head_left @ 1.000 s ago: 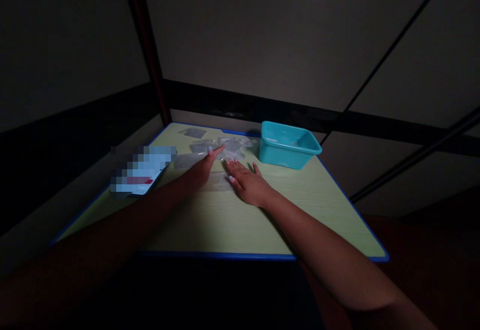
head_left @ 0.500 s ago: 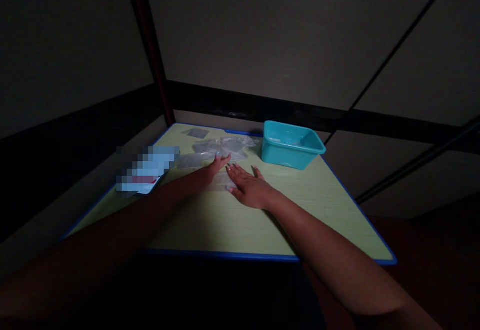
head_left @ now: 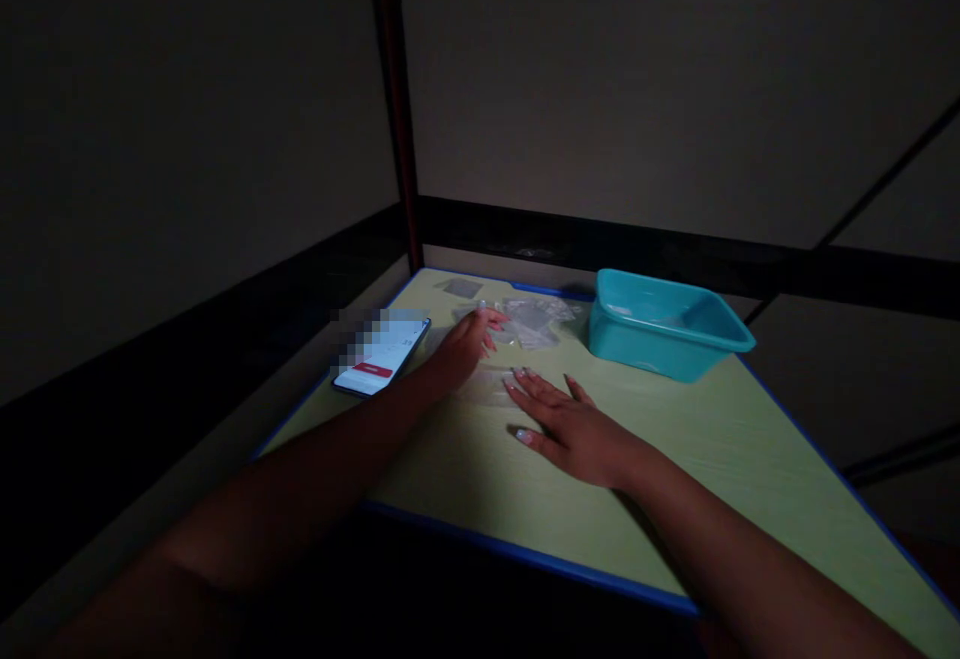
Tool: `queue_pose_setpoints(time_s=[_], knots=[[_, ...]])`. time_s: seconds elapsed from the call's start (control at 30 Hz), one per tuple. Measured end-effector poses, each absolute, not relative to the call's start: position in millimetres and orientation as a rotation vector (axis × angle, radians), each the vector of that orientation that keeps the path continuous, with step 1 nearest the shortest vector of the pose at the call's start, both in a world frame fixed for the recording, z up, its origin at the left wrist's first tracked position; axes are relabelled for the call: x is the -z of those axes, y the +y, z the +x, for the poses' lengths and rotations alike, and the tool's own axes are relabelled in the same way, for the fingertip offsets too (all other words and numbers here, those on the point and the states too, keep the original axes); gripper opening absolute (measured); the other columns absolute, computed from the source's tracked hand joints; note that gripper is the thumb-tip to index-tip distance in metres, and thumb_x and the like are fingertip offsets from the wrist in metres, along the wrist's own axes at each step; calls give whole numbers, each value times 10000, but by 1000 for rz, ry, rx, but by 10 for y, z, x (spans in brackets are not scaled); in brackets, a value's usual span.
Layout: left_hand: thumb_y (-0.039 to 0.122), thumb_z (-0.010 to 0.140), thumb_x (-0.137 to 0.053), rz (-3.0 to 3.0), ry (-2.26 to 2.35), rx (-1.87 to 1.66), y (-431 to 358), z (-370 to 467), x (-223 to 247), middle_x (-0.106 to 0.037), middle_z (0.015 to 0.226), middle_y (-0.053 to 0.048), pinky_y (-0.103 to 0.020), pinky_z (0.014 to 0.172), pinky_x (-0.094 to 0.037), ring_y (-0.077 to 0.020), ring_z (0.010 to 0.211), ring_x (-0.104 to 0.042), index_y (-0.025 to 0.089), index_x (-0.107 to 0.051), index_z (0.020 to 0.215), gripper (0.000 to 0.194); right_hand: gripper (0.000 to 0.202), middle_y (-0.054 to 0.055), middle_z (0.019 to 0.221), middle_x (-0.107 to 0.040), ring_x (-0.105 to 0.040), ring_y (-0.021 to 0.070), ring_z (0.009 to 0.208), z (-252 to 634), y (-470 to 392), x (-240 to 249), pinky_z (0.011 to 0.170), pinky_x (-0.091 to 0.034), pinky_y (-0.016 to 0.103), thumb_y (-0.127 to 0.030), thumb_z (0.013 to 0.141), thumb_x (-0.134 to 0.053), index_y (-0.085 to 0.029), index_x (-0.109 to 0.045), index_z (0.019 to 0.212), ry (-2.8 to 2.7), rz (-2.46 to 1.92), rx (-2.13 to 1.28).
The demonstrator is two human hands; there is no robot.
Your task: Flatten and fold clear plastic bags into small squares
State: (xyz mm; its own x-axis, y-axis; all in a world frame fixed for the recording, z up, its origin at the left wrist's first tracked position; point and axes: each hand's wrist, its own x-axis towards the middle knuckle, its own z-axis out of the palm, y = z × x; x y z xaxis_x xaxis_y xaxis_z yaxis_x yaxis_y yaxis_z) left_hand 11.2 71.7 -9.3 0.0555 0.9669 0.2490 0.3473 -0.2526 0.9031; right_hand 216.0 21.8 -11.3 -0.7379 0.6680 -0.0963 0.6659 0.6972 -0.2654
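My right hand [head_left: 574, 429] lies flat with its fingers spread, the fingertips on the right end of a clear plastic bag [head_left: 484, 389] on the table. Beyond that bag is my left hand [head_left: 466, 347], fingers apart and holding nothing. It is over or beside several other clear plastic bags [head_left: 532, 319], which overlap in a loose group; whether it touches them I cannot tell. Part of this group is hidden behind the left hand. A small flat grey bag or sheet [head_left: 460, 288] lies by the far edge.
The pale yellow-green table [head_left: 720, 459] has a blue rim. At the back right stands a teal plastic basin [head_left: 645, 344] with something pale inside. A lit phone [head_left: 401, 349] lies at the left edge, its screen partly blurred. Dark walls enclose the left and far sides.
The view has swung left, so everything sits farther right. My left hand has moved off the near bag towards the group beyond. My right hand has drawn back slightly along the bag.
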Motion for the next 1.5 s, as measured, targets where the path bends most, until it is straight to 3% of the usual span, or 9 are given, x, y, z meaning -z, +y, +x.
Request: queue_pose_setpoints(time_s=[0.07,0.33,0.43,0.6,0.7,0.93,1.13,1.3,1.5], knots=[[474,948,-152,1810,1353,-1088,665,117,71,-588,788,-47,-310,675,-472,-166,686,-554,173,-587,906,531,608,114,1531,-167,-144,269,1417,2163,227,140,1077,-66,640,-503,947,-316,-247,-194,1485,-2897,-1119,-445],[402,896,-433,2527,1418,-519,581,59,146,-561,689,-23,-278,616,-376,-161,645,-495,184,-527,698,309,633,114,1529,-173,-153,273,1413,2182,249,130,1085,-93,628,-508,929,-374,-239,-219,1480,-2882,-1065,-465],[395,898,-433,2540,1437,-517,599,45,167,-574,701,-24,-270,593,-349,-161,644,-501,183,-542,722,296,628,127,1510,-250,-233,276,1394,2229,276,43,1092,-151,606,-452,915,-431,-205,-265,1468,-2801,-1047,-435],[397,897,-436,2484,1420,-521,605,30,159,-567,691,-14,-267,576,-324,-158,635,-495,185,-534,712,298,487,130,1317,-555,-549,295,1177,2363,327,-135,1065,-306,540,-408,917,-429,-177,-491,1341,-2638,-1139,-297],[391,887,-450,2504,1412,-511,595,18,152,-556,695,-10,-266,572,-318,-158,639,-487,188,-519,704,282,397,104,1255,-609,-571,279,1151,2399,335,-181,1062,-322,518,-389,926,-415,-203,-599,1225,-2661,-1115,-285],[335,845,-499,2477,1297,-733,566,46,86,-488,653,20,-260,569,-309,-135,615,-440,189,-489,692,212,370,100,1250,-616,-564,246,1154,2327,300,-116,1027,-374,442,-341,922,-441,-194,-605,1219,-2721,-904,-308],[387,885,-408,2052,1110,-971,565,84,17,-493,644,32,-244,584,-352,-119,620,-463,187,-499,701,287,343,114,1038,-674,-610,222,969,2314,273,-155,866,-466,354,-358,941,-409,-160,-631,1113,-2581,-857,-315],[612,876,-297,1603,1005,-1069,649,89,57,-497,626,23,-240,494,-367,-96,485,-426,179,-520,765,500,295,124,999,-625,-572,219,949,2284,262,-134,854,-452,348,-311,933,-420,-147,-616,1081,-2586,-821,-283],[755,790,-342,1480,932,-962,668,74,89,-590,714,-34,-242,493,-418,-118,537,-539,149,-563,809,645,233,111,955,-614,-557,204,912,2230,257,-58,838,-443,326,-263,895,-493,-132,-628,1033,-2600,-766,-274]])
